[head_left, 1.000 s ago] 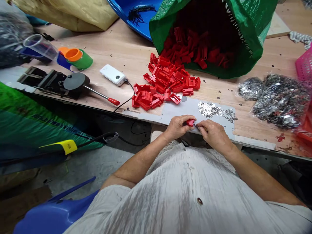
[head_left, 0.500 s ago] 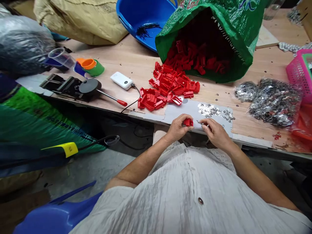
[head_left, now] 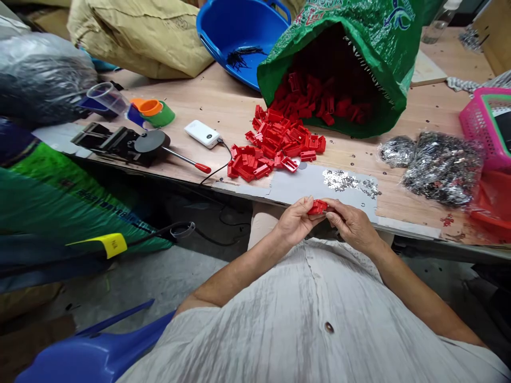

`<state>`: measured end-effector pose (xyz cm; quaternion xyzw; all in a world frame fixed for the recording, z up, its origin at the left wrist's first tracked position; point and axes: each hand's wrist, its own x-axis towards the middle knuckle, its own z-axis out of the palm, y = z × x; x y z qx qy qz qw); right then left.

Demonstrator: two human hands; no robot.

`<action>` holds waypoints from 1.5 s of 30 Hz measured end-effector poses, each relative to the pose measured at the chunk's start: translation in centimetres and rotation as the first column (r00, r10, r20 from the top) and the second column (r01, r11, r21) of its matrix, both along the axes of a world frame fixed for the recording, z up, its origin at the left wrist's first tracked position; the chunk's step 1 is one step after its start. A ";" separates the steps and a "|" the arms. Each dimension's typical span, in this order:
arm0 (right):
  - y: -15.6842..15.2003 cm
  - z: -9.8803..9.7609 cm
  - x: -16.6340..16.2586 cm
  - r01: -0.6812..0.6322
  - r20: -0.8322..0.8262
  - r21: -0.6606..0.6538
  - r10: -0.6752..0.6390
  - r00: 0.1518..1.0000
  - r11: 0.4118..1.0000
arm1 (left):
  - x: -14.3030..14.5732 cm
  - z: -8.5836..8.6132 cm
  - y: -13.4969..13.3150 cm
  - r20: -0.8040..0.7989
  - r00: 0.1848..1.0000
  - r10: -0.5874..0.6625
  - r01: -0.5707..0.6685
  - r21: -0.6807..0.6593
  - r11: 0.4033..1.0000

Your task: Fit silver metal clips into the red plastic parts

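Observation:
My left hand (head_left: 294, 221) and my right hand (head_left: 350, 226) meet at the table's front edge, both pinched on one small red plastic part (head_left: 318, 206). Just beyond them lies a scatter of tiny shiny metal pieces (head_left: 344, 181) on a grey sheet (head_left: 295, 186). A pile of the same red parts (head_left: 275, 149) spills from an open green sack (head_left: 359, 64) farther back on the wooden table (head_left: 215, 106).
A blue basin (head_left: 235, 32) with dark pieces, a tan sack (head_left: 139, 37), a white power bank (head_left: 202, 133) with cable, a black hand press with a red-tipped lever (head_left: 139, 146), cups (head_left: 131, 103), clear bags of metal bits (head_left: 435, 162), a pink basket (head_left: 485, 125). A blue chair (head_left: 91, 351) stands at lower left.
The hands parted briefly, the right holding a small metal piece, then came together again on the red part, slightly nearer my body. The camera tilted up a little.

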<state>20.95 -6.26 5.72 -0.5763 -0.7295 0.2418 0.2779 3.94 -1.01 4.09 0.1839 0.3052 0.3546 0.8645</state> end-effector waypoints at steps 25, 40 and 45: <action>1.6 -4.4 7.7 0.440 0.253 0.165 -0.469 0.846 0.883 | 1.2 -10.0 0.2 -0.421 0.898 -0.127 0.035 -0.219 0.975; 6.4 -4.2 8.6 0.392 0.362 0.060 -0.386 0.849 0.918 | -2.1 -3.2 3.1 -0.621 0.684 -0.382 0.654 0.292 0.698; 6.2 -4.1 8.7 0.404 0.360 0.064 -0.398 0.844 0.913 | -2.9 -0.6 8.0 -0.699 0.318 0.640 0.566 0.682 0.464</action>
